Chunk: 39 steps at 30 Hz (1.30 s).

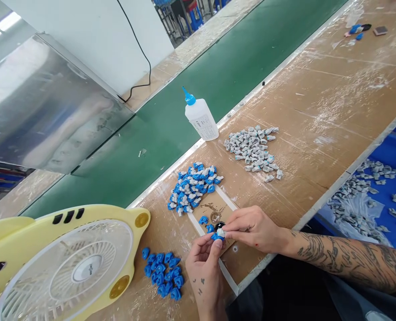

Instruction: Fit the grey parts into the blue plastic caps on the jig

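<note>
Near the table's front edge, my left hand [204, 267] pinches a small blue plastic part [217, 236] between thumb and fingers. My right hand [251, 227] closes its fingertips on a small grey plastic part [220, 232], which touches the blue one. Just behind them is a small round black object [220, 225], partly hidden by my fingers. Two loose blue parts [203, 220] lie beside my fingertips on a taped board [229, 205]. A heap of joined blue-and-grey parts [194, 185] lies beyond, and a group of blue parts [164, 272] lies left of my left hand.
A heap of grey parts [251, 149] lies farther back, near an upright white bottle [203, 120] with a blue nozzle. A yellow fan [133, 240] fills the lower left. Behind the table runs a green belt [218, 67]. A blue bin [388, 205] with grey parts is at right.
</note>
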Tool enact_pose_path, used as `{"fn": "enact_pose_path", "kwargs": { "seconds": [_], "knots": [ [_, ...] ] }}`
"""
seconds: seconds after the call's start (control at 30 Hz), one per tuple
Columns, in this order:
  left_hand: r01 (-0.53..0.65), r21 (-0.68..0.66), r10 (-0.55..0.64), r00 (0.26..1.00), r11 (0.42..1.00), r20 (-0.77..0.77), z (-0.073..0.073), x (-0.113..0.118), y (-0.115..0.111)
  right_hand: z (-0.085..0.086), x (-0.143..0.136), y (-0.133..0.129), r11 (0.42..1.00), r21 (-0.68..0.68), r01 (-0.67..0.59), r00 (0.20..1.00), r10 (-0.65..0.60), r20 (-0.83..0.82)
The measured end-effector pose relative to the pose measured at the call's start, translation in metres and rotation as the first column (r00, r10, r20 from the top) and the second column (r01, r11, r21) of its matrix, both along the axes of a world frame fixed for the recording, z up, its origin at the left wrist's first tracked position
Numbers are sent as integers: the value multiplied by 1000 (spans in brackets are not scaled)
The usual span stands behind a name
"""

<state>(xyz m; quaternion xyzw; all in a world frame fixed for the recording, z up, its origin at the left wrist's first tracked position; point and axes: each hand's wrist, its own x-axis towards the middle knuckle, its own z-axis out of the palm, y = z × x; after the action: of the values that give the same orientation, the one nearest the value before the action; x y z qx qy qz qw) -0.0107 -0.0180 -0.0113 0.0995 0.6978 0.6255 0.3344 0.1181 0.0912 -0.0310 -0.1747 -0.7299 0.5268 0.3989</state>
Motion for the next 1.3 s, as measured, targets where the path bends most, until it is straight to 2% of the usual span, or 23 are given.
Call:
{"fn": "enact_pose_path", "kwargs": {
  "seconds": [0.2,0.37,0.43,0.6,0.73,0.83,0.97,1.13,1.23,1.3],
  "knots": [
    [102,-8,-101,991,995,91,10,-3,-1,8,2,6,987,92,-130,990,124,70],
    [107,-22,-105,991,994,82,11,-10,1,12,-3,11,985,100,-142,989,137,60],
    [95,-5,-95,993,995,73,11,-12,3,11,-7,9,986,114,-120,993,117,35],
    [22,104,-29,998,994,63,9,-11,6,12,-15,-4,995,95,44,998,-40,-44],
    [-33,174,19,996,984,84,7,-5,7,13,-19,-11,986,139,87,994,-77,-72],
    [-77,192,64,995,978,72,8,-3,7,15,-19,-11,989,113,92,994,-85,-69],
    [42,111,-46,998,993,31,10,-9,5,17,-16,-2,993,116,-34,999,35,-3],
    [181,46,-180,983,982,-40,8,-17,1,16,-13,15,983,117,-143,987,134,85],
    [182,-22,-183,974,983,-134,6,-31,-4,35,-8,18,943,294,-153,986,125,114],
    [83,-73,-99,963,994,-249,5,-49,-8,62,-3,12,864,467,-190,981,143,134]
  ]
}}
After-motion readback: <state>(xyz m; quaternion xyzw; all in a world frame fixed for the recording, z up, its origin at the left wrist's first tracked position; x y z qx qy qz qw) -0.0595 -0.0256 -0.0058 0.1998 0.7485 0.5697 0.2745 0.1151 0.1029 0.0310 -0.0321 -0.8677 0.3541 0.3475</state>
